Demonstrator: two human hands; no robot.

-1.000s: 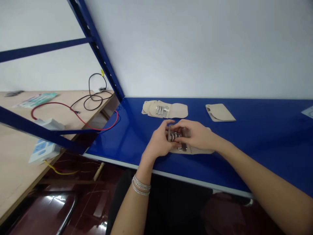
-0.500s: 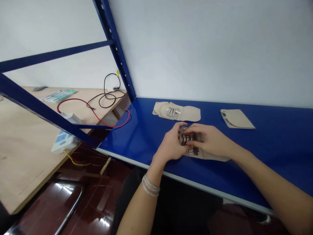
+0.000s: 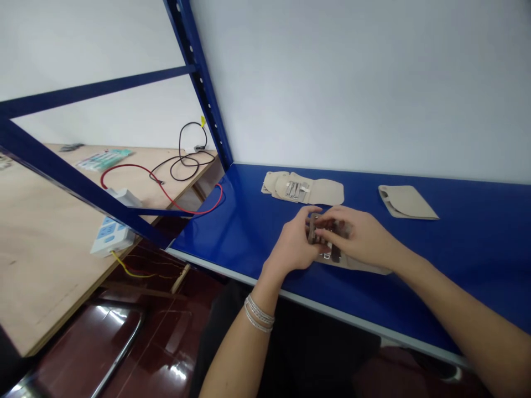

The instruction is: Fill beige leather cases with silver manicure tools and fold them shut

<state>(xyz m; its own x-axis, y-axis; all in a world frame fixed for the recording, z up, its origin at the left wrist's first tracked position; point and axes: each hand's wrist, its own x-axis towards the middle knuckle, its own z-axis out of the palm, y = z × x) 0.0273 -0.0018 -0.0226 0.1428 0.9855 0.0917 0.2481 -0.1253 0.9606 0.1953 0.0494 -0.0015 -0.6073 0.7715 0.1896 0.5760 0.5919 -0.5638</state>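
Both hands busy over an open beige tool pouch (image 3: 360, 264) at the front of the blue bench (image 3: 477, 249).

The left hand (image 3: 292, 246) curls in from the side, fingers pinched on the row of small metal tools (image 3: 321, 235), while the right hand (image 3: 365, 239) folds over the same row from above, closed on it too (which tool each grips, I cannot tell). My read: best to keep the pouch flat on the bench, steady it with one hand, and work a single tool at a time so its neighbours stay seated. A second open pouch (image 3: 307, 189) and a closed one (image 3: 406, 202) lie further back.
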